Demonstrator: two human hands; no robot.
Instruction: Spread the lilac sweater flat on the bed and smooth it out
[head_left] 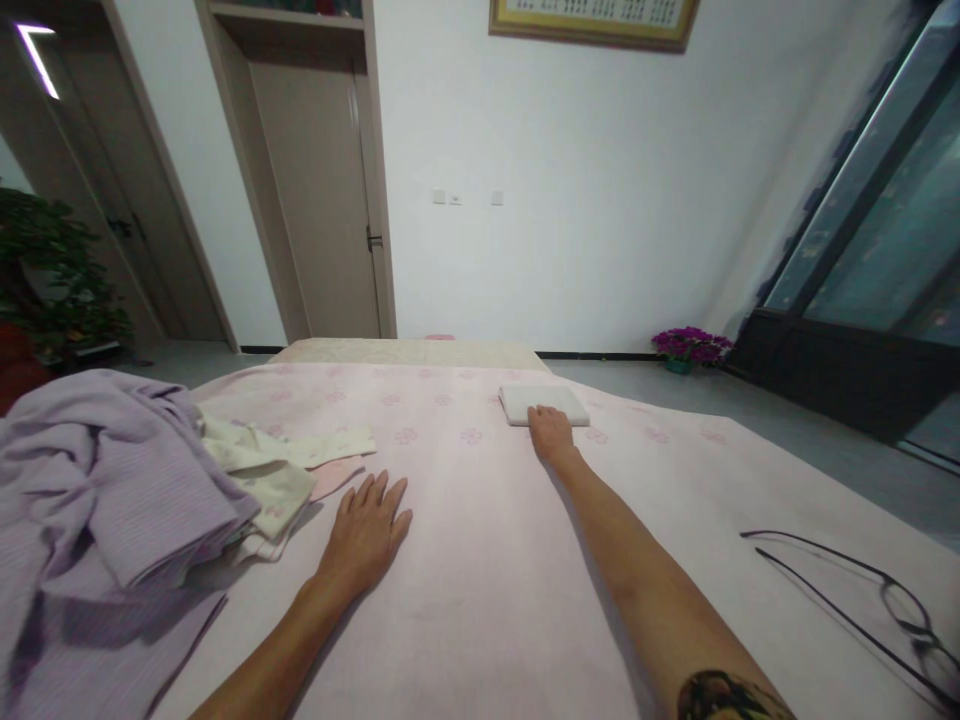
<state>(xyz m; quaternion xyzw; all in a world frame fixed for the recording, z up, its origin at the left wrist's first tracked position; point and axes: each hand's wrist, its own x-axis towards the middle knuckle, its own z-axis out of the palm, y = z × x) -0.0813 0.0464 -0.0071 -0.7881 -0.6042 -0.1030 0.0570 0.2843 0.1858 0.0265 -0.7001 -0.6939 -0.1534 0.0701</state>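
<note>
The right hand (551, 435) is touching the folded white cloth (546, 395) toward the far edge of the pink cover (480, 560), apparently positioning it; whether it is gripping, I cannot tell; the left hand (367, 530) is lying open, near rumpled cream cloth (281, 490); the next move is probably calling for keeping the layers aligned.

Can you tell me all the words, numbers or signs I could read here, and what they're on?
None can be read.
Framed panel on the wall: rows of characters, too small and blurred.
Folded white item under the right hand: no lettering visible.
</note>
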